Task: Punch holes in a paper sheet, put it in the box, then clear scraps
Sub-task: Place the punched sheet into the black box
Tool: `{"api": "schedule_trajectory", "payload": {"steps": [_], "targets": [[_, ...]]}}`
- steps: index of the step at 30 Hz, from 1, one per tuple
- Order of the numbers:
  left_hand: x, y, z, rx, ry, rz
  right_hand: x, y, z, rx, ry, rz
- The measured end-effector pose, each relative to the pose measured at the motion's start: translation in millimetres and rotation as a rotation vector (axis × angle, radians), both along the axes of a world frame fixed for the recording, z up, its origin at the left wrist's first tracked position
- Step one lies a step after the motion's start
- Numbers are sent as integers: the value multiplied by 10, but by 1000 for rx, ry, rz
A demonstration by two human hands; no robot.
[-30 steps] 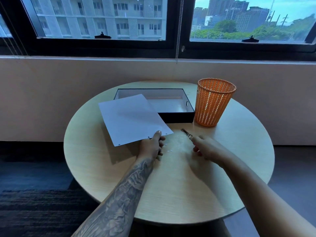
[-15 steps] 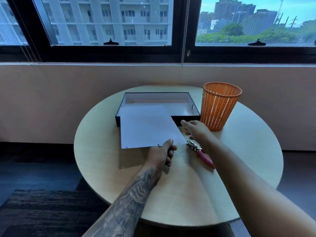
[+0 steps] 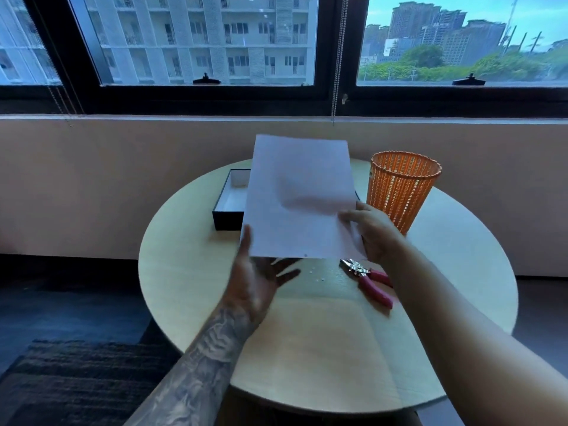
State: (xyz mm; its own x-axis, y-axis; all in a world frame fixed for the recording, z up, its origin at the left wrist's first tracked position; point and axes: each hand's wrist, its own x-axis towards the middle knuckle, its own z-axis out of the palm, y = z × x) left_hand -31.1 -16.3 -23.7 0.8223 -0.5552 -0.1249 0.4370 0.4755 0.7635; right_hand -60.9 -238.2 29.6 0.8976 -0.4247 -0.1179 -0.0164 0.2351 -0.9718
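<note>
The white paper sheet (image 3: 295,195) is lifted and tilted over the black open box (image 3: 229,207), hiding most of it. A punched hole shows near the sheet's lower edge. My right hand (image 3: 378,235) pinches the sheet's right edge, thumb on top. Under the lower left corner, my left hand (image 3: 258,281) lies palm up with straight spread fingers, and its thumb runs along the left edge. The pink-handled hole punch (image 3: 368,276) lies on the table below my right hand. Small white scraps (image 3: 313,273) lie just left of the punch.
An orange mesh waste bin (image 3: 402,192) stands right of the box, close behind my right hand. Everything sits on a round light wooden table (image 3: 307,348) against a wall under a window. A dark rug covers the floor to the left.
My right hand has let go of the hole punch, which now lies on the table, and has taken the sheet's right edge. The sheet has swung from the left to above the box.
</note>
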Motion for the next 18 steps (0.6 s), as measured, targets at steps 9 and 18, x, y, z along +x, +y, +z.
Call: {"api": "schedule_trajectory", "payload": {"steps": [9,18], "targets": [[795,163,862,50,-161,93,8,-43,253,-165,-211,97],[1037,12,1099,255,-528,319,258,116,525,-239,-354,-122]]}}
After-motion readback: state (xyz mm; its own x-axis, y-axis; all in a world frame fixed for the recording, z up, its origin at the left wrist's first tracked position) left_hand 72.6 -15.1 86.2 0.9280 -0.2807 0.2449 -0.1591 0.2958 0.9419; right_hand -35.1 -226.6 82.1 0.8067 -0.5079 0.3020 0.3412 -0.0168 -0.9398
